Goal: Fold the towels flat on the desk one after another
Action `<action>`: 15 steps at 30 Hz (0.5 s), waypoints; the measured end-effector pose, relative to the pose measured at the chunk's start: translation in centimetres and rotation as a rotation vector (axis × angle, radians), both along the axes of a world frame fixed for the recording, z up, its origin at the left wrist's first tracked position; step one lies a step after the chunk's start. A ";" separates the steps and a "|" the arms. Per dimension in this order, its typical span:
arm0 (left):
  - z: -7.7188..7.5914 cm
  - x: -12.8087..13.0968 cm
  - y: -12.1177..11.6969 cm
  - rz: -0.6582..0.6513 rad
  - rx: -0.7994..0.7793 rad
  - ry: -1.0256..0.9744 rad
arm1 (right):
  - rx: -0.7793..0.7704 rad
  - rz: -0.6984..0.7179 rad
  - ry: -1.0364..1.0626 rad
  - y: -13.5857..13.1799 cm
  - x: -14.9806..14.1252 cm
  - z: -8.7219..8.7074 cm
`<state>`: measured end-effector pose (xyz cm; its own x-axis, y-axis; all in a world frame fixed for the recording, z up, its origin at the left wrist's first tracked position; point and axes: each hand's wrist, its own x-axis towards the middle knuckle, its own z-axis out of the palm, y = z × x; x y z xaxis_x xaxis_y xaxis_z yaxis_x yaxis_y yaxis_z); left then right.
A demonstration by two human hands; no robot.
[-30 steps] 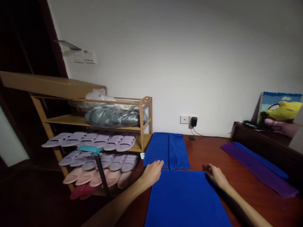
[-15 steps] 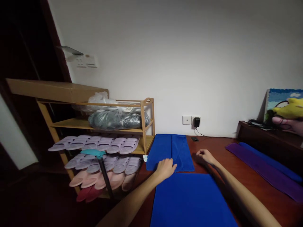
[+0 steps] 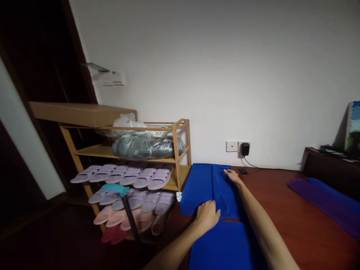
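A folded blue cloth [image 3: 198, 187] lies on the reddish-brown wooden surface, with a lengthwise fold line and wrinkles on its right part. My left hand [image 3: 207, 215] rests at its near edge, fingers curled on the cloth and the thumb pointing right. Over the far right part of the same cloth is my right hand [image 3: 233, 175], its fingers stretched out to the left and touching or just above the fabric. A second blue cloth [image 3: 222, 247] lies flat closer to me, partly under my forearms.
At left stands a wooden shoe rack [image 3: 177, 150] with several slippers [image 3: 160, 178], bagged items [image 3: 146, 144] and a cardboard box [image 3: 92, 114]. A turquoise-topped pole [image 3: 129, 213] is before it. Purple and blue cloths [image 3: 317, 198] lie right. A plugged-in adapter [image 3: 245, 149] trails a cord.
My right hand has moved from beside the folded cloth to over its far right part, its fingers straightening. My left hand stays at the near edge. The view has turned slightly left.
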<state>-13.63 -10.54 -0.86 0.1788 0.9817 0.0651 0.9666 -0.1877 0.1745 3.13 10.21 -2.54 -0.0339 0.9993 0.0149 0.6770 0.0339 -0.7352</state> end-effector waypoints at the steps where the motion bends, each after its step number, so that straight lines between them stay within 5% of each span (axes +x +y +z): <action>1: 0.0 -0.1 0.0 -0.001 -0.003 -0.003 | -0.020 -0.028 -0.033 0.4 -0.2 -0.1; 8: 0.7 1.0 0.0 -0.067 0.048 -0.031 | -0.059 -0.085 -0.135 3.1 0.3 -0.6; 15: 0.9 5.8 1.4 -0.180 0.057 -0.130 | -0.007 -0.004 -0.229 5.4 2.0 -1.4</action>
<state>-7.84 -9.12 0.01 0.3374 0.9287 0.1538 0.8865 -0.3684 0.2800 5.13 15.64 -3.96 -0.0318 0.9995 0.0005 0.8265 0.0266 -0.5623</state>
